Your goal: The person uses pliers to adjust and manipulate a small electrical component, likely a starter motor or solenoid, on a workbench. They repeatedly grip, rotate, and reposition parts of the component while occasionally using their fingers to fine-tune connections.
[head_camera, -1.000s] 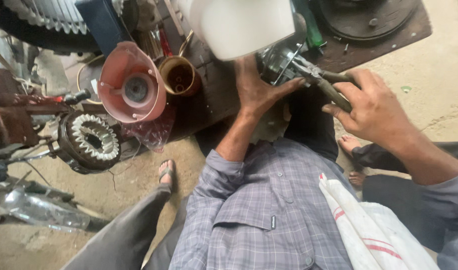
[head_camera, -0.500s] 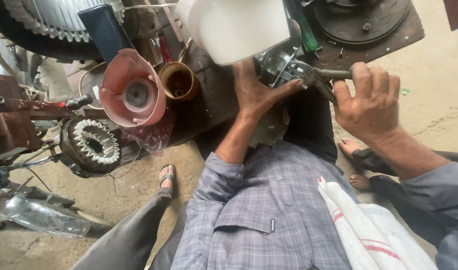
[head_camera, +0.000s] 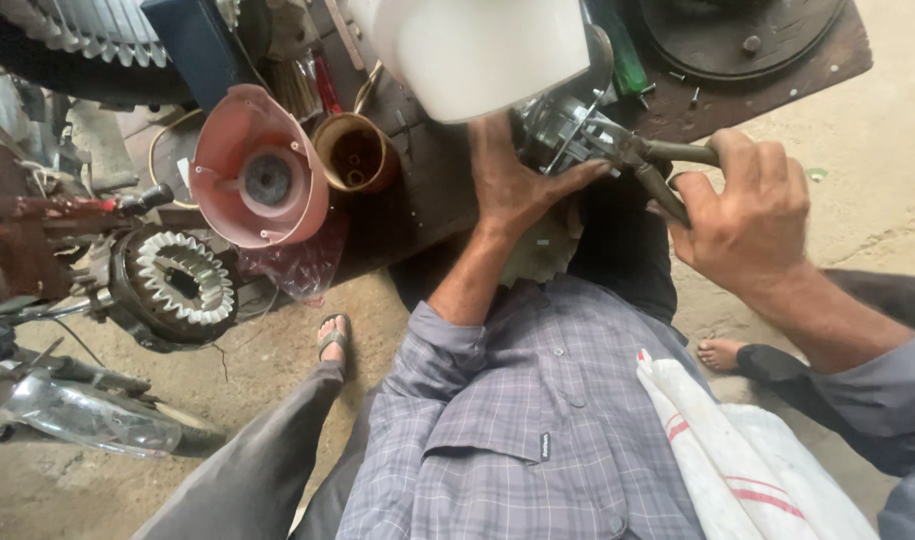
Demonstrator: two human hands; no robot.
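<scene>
Right fingers: we see them [head_camera: 748, 175] curled tight round the two dark handles of the pliers [head_camera: 658, 165]; our right hand [head_camera: 753, 215] is clenched on them, knuckles up
Pliers: the nose points left and meets the motor [head_camera: 563, 130]; whether it bites on a part there we cannot tell, the tip being too small to read
Left fingers: ours [head_camera: 498, 140] lie spread over the near side of the motor, the thumb reaching right along its lower edge; the left hand [head_camera: 513, 185] presses and steadies it, grasping rather than loose
Motor: a small grey metal unit at the near edge of the bench [head_camera: 418, 200], just under the white tub [head_camera: 478, 50] and between our two hands
Bench: dark wood, stained; a pink cone-shaped housing [head_camera: 258, 170] lies tilted at its left end, with a brown cup [head_camera: 353, 150] just beside it; a round black disc [head_camera: 738, 35] sits at the far right, a green handle [head_camera: 623, 60] near it
Floor: dusty concrete; a toothed stator ring [head_camera: 178, 280] rests to the left, well apart from the hands; a sandalled foot [head_camera: 333, 335] shows below the bench
Lap: a checked grey shirt [head_camera: 538, 420]; a white cloth with red stripes [head_camera: 738, 460] lies to the right
</scene>
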